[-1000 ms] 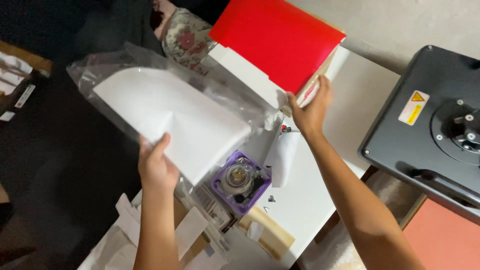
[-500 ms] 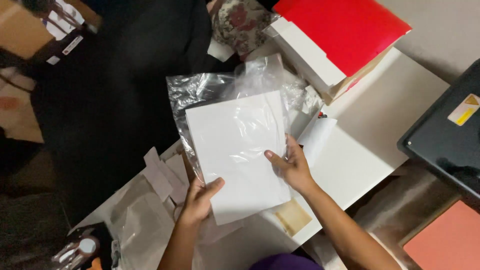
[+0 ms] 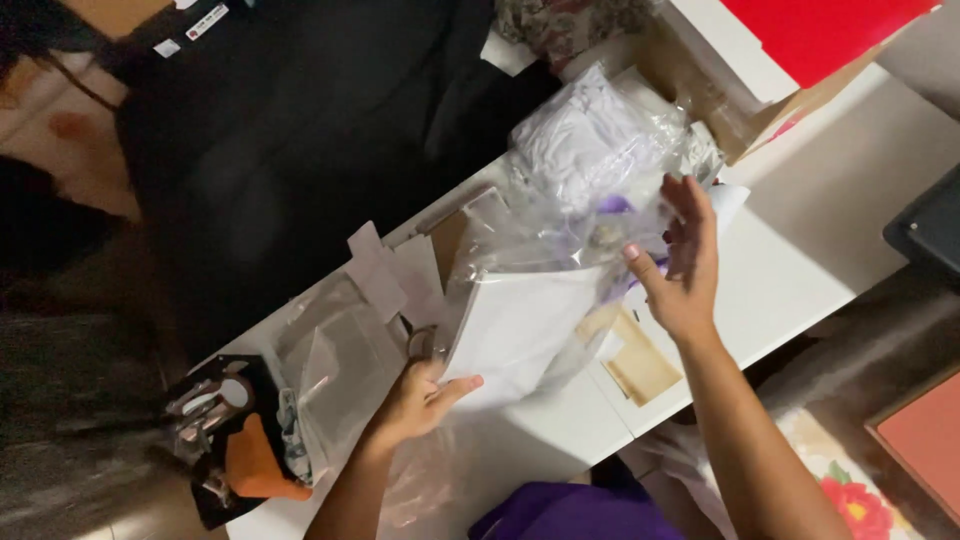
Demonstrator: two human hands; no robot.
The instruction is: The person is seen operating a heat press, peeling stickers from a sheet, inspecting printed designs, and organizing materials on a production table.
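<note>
Gripped by the left hand (image 3: 418,398), a white paper stack (image 3: 520,330) in a clear plastic bag (image 3: 560,215); right hand (image 3: 680,270) open, apparently touching the bag, near the table's (image 3: 840,230) front edge.

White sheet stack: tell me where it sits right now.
In the head view the white sheet stack is mid-frame over the white table, its lower corner gripped by the left hand, the open right hand beside it and the clear plastic bag just above.

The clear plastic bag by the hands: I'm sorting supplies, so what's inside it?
Inside the clear plastic bag, white sheets show, gripped by the left hand. Anything behind them is covered.
</note>
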